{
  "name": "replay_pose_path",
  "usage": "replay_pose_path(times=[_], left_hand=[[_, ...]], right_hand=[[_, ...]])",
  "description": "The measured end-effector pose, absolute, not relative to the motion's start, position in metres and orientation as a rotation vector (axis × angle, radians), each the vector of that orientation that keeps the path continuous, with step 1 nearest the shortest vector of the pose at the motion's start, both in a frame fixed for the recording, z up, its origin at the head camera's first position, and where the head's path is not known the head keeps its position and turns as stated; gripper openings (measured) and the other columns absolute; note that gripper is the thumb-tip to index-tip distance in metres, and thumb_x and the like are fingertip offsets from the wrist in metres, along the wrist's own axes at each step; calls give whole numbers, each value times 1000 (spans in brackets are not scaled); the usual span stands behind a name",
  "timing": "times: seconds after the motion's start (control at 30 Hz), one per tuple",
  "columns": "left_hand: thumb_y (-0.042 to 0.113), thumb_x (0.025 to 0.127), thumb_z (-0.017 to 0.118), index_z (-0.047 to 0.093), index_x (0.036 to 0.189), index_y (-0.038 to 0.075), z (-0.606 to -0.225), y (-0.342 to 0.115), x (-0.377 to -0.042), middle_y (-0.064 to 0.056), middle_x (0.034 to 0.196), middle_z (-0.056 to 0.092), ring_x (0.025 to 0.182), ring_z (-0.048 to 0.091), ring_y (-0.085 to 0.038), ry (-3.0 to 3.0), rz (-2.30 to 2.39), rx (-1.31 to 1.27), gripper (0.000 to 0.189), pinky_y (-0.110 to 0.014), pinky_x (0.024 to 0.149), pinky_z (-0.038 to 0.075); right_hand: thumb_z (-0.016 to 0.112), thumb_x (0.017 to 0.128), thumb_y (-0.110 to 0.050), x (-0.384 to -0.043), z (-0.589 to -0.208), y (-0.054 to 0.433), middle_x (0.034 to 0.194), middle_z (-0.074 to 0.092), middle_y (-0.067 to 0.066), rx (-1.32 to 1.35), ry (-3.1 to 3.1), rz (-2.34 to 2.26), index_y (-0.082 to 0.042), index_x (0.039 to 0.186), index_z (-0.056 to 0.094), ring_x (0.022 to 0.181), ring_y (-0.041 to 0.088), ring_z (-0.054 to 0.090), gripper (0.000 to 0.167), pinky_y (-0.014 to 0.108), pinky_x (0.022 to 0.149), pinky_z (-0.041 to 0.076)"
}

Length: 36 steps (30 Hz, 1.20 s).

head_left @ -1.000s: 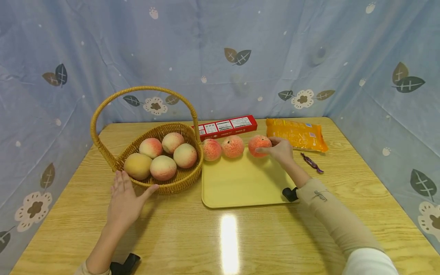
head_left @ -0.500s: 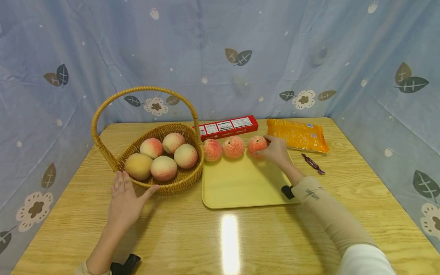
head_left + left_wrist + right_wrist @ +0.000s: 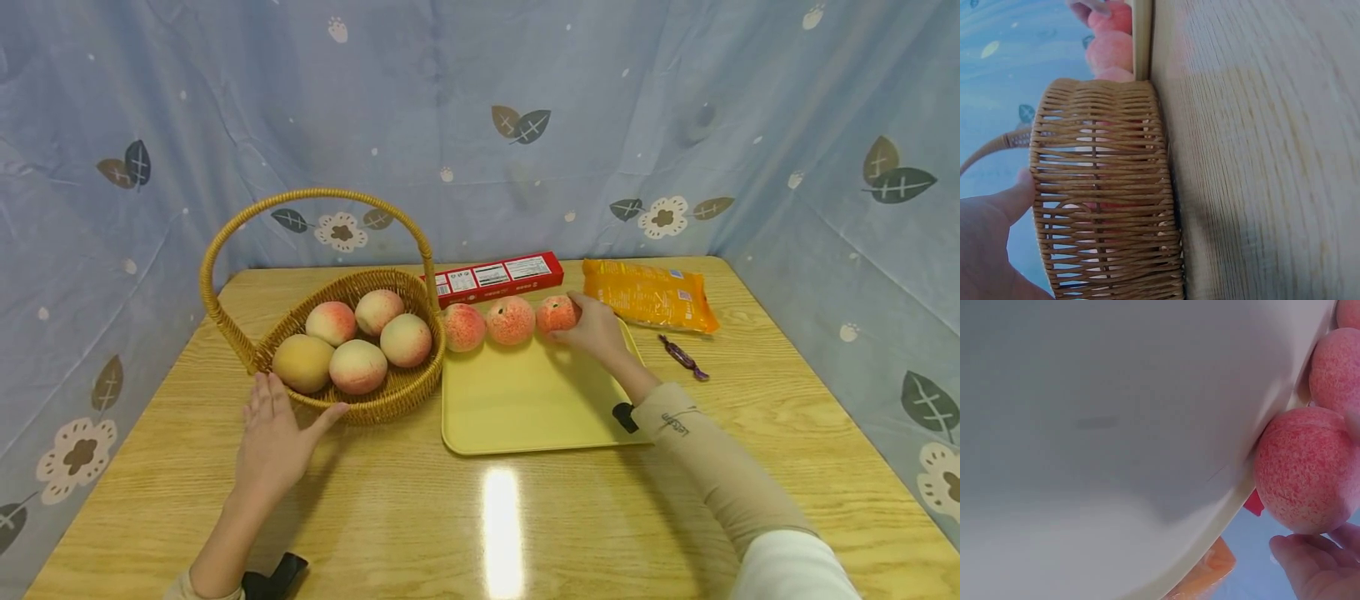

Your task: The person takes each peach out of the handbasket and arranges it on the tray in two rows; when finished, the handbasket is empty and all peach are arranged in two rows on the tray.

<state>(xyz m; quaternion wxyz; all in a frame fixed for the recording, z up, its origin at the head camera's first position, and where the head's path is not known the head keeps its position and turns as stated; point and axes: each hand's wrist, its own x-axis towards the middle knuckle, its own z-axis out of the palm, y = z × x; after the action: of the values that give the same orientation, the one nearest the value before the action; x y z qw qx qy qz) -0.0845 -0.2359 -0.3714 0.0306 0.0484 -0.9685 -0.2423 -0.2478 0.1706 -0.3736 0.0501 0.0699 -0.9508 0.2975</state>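
A wicker basket (image 3: 397, 404) with a tall arched handle holds several pale and yellow-red peaches (image 3: 356, 367). My left hand (image 3: 273, 437) rests against its near rim, fingers straight and thumb spread along the edge. In the left wrist view the thumb touches the woven wall (image 3: 1100, 187). To the right, a yellow tray (image 3: 525, 408) bears three redder peaches in a row along its back edge. My right hand (image 3: 600, 332) holds the rightmost peach (image 3: 557, 315) between thumb and fingers. The right wrist view shows this peach (image 3: 1304, 469) close beside the middle one (image 3: 1337, 372).
A long red box (image 3: 498, 279) lies behind the tray. An orange packet (image 3: 652, 296) lies at the back right, with a purple wrapped candy (image 3: 682, 358) in front of it. A blue patterned curtain (image 3: 480, 125) surrounds the table (image 3: 405, 517).
My right hand has moved slightly left with the rightmost peach, bringing it nearer the middle one. The left hand and basket have stayed put.
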Motion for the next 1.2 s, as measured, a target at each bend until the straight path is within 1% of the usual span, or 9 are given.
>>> replay_pose_path(times=[0.17,0.3,0.47,0.6,0.83,1.0,1.2], left_hand=[[66,93,46,-8,144,-20,-371,-236,-84,-40,149,-14,139,-6,-54,-2987,-746,146,113,-63,113,1],[66,93,46,-9,144,-19,-371,-236,-84,-39,149,-14,139,-7,-54,-2989,-747,149,113,-63,113,1],[66,93,46,-10,144,-19,-371,-236,-84,-38,150,-16,139,-7,-54,-2992,-756,152,114,-63,113,0],[65,93,46,-9,144,-19,-371,-236,-84,-39,150,-15,139,-7,-54,-2988,-752,145,113,-63,112,1],[65,93,47,-9,144,-19,-372,-236,-84,-39,150,-14,139,-6,-54,-2984,-754,153,113,-63,112,1],[66,92,47,-8,144,-19,-372,-236,-85,-39,150,-14,140,-6,-54,-2984,-747,161,113,-63,113,2],[66,93,46,-9,144,-19,-372,-236,-85,-38,150,-16,139,-8,-54,-2997,-751,157,114,-63,112,1]], right_hand=[[82,76,-22,-248,-374,173,138,47,31,186,-2912,927,10,143,39,124,46,48,85,55,103,40],[82,77,-20,-249,-375,173,137,48,32,192,-2907,907,11,142,39,123,46,48,84,55,103,40],[83,73,-14,-249,-375,173,130,54,32,198,-2870,898,11,138,46,117,47,53,79,54,100,43],[85,70,-11,-250,-374,170,123,59,31,241,-2853,834,12,132,51,111,46,56,75,54,97,45],[81,73,-8,-248,-372,164,131,54,29,391,-2867,697,12,132,50,118,43,53,70,52,101,43],[81,73,-10,-247,-370,164,127,57,29,380,-2835,734,11,131,52,114,43,56,68,52,99,44],[82,73,-12,-247,-372,168,129,56,29,344,-2843,787,11,133,51,116,44,54,71,52,99,44]])
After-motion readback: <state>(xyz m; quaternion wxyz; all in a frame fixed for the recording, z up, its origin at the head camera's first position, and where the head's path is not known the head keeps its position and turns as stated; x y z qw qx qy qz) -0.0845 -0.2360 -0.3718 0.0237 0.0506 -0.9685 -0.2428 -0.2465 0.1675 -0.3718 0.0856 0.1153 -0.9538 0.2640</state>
